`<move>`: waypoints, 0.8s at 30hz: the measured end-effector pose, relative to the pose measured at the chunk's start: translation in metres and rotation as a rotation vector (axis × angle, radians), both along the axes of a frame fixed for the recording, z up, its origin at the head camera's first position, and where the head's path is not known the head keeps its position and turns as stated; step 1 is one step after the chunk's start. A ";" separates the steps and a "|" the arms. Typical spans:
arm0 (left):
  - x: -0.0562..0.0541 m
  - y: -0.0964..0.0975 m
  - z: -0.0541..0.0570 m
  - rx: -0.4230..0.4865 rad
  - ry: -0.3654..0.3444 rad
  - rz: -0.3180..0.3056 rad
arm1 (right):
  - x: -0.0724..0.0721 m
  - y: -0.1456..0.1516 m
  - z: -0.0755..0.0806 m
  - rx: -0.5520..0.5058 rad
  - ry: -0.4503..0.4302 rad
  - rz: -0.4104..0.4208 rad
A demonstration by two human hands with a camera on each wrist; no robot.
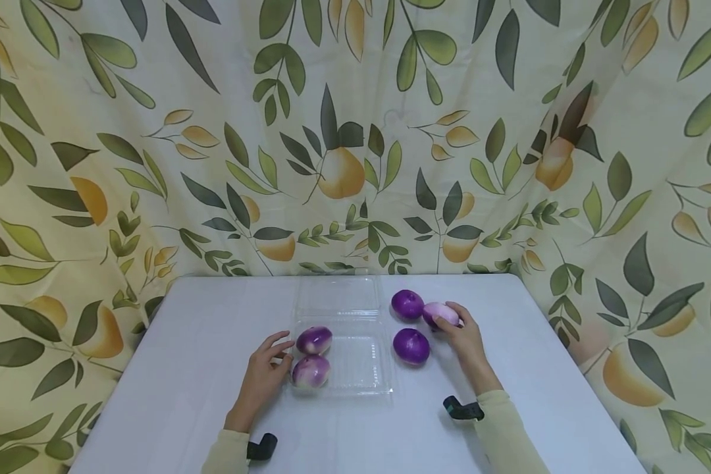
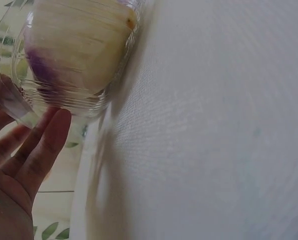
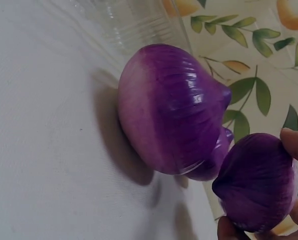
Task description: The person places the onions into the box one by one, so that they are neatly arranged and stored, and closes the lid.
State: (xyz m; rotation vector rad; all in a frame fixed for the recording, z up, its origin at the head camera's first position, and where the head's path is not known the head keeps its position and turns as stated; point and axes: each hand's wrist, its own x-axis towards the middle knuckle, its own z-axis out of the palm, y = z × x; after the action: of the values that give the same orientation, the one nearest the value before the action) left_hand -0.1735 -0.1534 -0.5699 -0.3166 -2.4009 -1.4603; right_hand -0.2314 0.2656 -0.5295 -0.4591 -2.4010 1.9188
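Observation:
My right hand (image 1: 465, 339) grips a purple onion (image 3: 258, 182) just above the table, its paler side showing in the head view. Two more purple onions, the far one (image 1: 407, 305) and the near one (image 1: 411, 346), lie left of that hand. My left hand (image 1: 263, 375) holds the left rim of a clear plastic container (image 1: 355, 362), its thumb and fingers at the edge. Inside the container's left side sit two onions, one purple (image 1: 314, 340) and one paler (image 1: 311, 371). Through the plastic wall, the left wrist view shows the paler onion (image 2: 79, 45) close up.
The container's hinged lid (image 1: 338, 294) lies open toward the back of the white table (image 1: 184, 342). A leaf-and-fruit patterned curtain (image 1: 343, 217) hangs behind and along both sides. Black devices are strapped at the left wrist (image 1: 263, 447) and right wrist (image 1: 463, 408).

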 end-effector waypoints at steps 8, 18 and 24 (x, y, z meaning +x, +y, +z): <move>-0.001 0.000 -0.001 0.002 -0.027 0.008 | 0.009 -0.002 0.018 -0.050 0.041 0.019; -0.002 0.000 -0.001 -0.011 -0.006 0.006 | 0.017 -0.005 0.031 -0.100 0.079 0.040; -0.002 0.000 -0.001 0.009 0.001 -0.011 | 0.022 -0.010 0.040 -0.090 0.098 0.042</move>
State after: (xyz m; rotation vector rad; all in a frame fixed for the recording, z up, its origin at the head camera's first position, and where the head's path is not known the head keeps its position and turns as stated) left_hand -0.1757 -0.1531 -0.5706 -0.3283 -2.3951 -1.4747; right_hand -0.2094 0.2558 -0.4891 -0.3125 -2.2895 2.0230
